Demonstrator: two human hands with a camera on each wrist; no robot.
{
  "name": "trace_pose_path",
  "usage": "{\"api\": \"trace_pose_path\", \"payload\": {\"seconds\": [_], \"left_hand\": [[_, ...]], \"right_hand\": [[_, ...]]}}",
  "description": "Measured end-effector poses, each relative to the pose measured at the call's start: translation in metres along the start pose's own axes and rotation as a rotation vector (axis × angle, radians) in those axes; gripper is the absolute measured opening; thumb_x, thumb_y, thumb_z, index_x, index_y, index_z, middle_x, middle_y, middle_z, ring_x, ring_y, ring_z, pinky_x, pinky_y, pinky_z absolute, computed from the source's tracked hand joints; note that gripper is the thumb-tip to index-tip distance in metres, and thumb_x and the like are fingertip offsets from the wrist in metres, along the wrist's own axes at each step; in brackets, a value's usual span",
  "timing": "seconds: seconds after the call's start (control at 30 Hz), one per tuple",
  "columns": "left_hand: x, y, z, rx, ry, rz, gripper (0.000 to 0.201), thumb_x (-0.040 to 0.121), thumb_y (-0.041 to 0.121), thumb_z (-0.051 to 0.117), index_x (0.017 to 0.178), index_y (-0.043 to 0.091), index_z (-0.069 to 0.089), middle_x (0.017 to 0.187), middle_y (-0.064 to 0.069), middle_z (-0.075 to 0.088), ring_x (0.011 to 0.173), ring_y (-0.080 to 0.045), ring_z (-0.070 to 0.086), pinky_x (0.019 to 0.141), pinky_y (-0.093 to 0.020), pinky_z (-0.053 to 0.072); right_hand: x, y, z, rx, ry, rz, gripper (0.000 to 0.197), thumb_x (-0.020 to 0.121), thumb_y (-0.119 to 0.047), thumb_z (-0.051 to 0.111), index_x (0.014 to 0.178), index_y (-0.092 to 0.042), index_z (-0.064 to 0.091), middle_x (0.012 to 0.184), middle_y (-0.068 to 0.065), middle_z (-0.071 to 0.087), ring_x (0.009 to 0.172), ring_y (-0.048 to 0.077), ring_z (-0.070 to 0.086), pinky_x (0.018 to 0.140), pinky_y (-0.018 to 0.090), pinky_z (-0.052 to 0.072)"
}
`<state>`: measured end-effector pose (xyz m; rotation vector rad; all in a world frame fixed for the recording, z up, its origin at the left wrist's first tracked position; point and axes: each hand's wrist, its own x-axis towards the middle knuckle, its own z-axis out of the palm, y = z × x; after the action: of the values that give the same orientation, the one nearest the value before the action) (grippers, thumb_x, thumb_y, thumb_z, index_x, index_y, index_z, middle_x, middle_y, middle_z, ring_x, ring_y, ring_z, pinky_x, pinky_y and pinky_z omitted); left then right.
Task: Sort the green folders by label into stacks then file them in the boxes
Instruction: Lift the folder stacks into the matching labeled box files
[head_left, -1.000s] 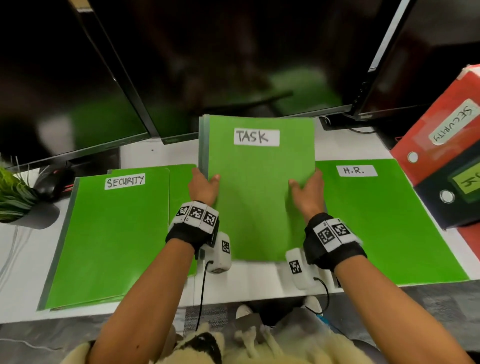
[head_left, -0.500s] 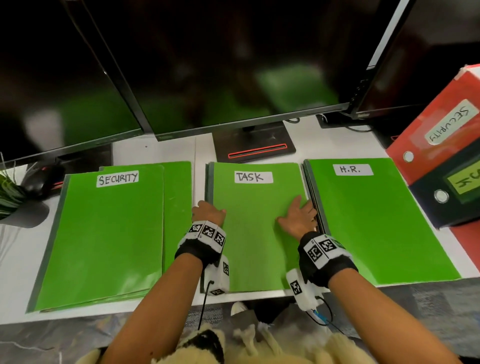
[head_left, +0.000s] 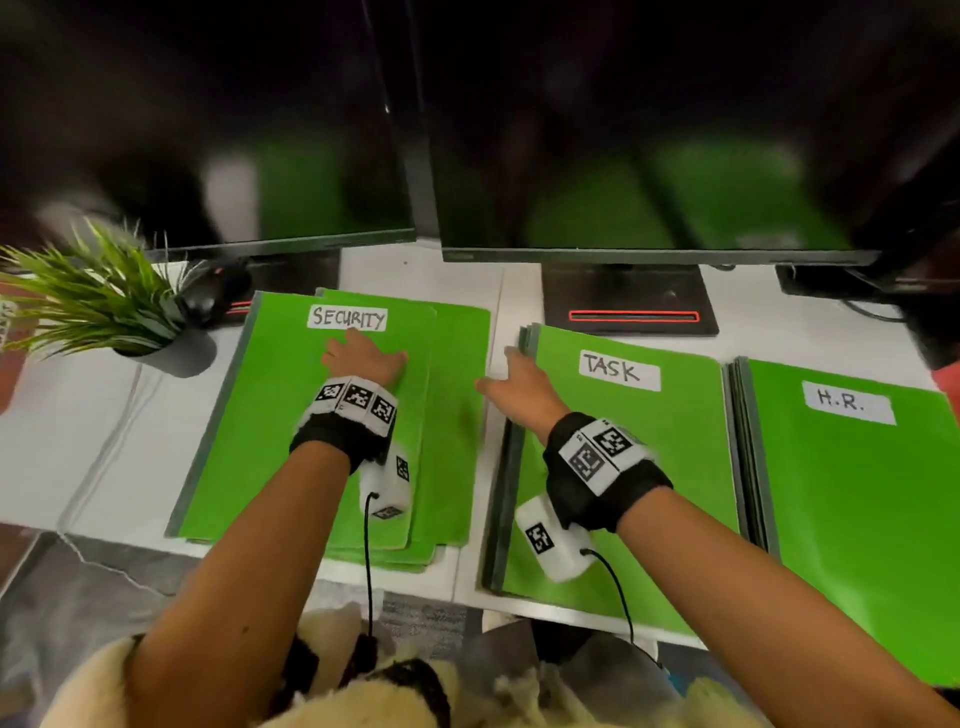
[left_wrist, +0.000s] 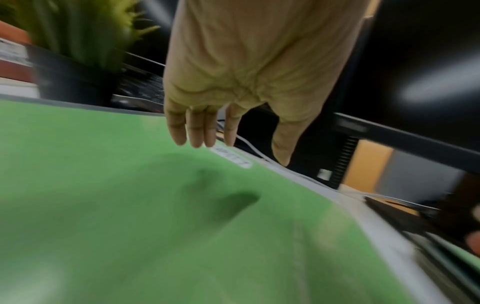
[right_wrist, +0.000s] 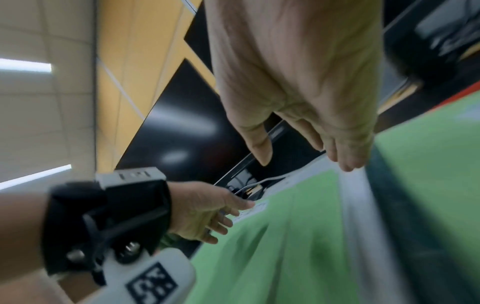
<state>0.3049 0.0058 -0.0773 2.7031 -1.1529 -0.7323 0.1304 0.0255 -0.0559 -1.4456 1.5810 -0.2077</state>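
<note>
Hands moved off the TASK stack (head_left: 639, 467) to the SECURITY stack (head_left: 291, 426)
Left hand (head_left: 363, 358) and right hand (head_left: 514, 389) had fingers straight, gripping nothing; SECURITY likely squared next

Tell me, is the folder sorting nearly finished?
About halfway. Done: three labelled stacks lie on the desk, SECURITY, TASK and H.R.. In hand: the left hand is over the untidy SECURITY stack, the right hand at the TASK stack's edge. Left: filing; no boxes show.

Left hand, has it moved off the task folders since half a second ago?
Yes. The left hand now lies left of them, over the security folders, just below their label; the task folders lie to its right.
</note>
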Motion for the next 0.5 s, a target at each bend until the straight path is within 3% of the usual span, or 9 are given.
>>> {"api": "trace_pose_path", "payload": {"seconds": [0.1,0.17,0.23,0.33,0.37,0.5], "left_hand": [[0.022,-0.040,-0.021,-0.033,0.084,-0.206,0.085,0.082,0.042,0.065,0.143,0.000,0.022,0.149,-0.022,0.020,0.140,-0.034,0.018,0.113,-0.044,0.022],[0.033,-0.070,-0.030,-0.067,0.134,-0.307,0.094,0.078,0.045,0.068,0.143,-0.001,0.018,0.150,-0.023,0.018,0.141,-0.034,0.017,0.115,-0.047,0.018],[0.042,-0.097,-0.034,-0.101,0.135,-0.379,0.101,0.074,0.053,0.068,0.143,-0.002,0.018,0.150,-0.023,0.020,0.140,-0.036,0.020,0.115,-0.050,0.018],[0.045,-0.116,-0.031,-0.104,0.088,-0.385,0.101,0.073,0.063,0.062,0.141,-0.002,0.025,0.145,-0.021,0.028,0.136,-0.037,0.027,0.112,-0.050,0.024],[0.045,-0.115,-0.027,-0.099,0.083,-0.354,0.099,0.074,0.063,0.061,0.140,-0.002,0.026,0.143,-0.021,0.030,0.135,-0.038,0.028,0.110,-0.049,0.026],[0.040,-0.103,-0.015,-0.132,0.060,-0.295,0.097,0.071,0.065,0.062,0.135,-0.001,0.033,0.139,-0.020,0.037,0.130,-0.038,0.035,0.107,-0.048,0.032]], "right_hand": [[0.017,-0.016,0.025,0.067,-0.058,0.068,0.060,0.091,-0.020,0.051,0.141,0.003,0.027,0.145,0.018,0.034,0.132,0.032,0.038,0.100,0.032,0.038],[0.025,-0.017,0.040,0.081,-0.056,0.129,0.060,0.089,-0.023,0.053,0.139,0.002,0.032,0.142,0.019,0.038,0.128,0.033,0.042,0.095,0.032,0.041],[0.031,-0.013,0.051,0.085,-0.042,0.186,0.060,0.086,-0.025,0.056,0.135,0.002,0.037,0.137,0.019,0.041,0.125,0.033,0.044,0.099,0.035,0.043],[0.036,-0.007,0.061,0.106,0.003,0.221,0.047,0.083,-0.025,0.059,0.122,-0.003,0.043,0.121,0.018,0.045,0.113,0.028,0.049,0.087,0.031,0.043],[0.038,-0.006,0.062,0.110,0.017,0.230,0.051,0.083,-0.025,0.058,0.125,-0.001,0.042,0.124,0.019,0.046,0.115,0.029,0.049,0.087,0.032,0.043],[0.038,-0.005,0.070,0.188,-0.015,0.259,0.063,0.088,-0.021,0.054,0.140,0.003,0.027,0.144,0.018,0.034,0.131,0.032,0.038,0.103,0.036,0.039]]}}
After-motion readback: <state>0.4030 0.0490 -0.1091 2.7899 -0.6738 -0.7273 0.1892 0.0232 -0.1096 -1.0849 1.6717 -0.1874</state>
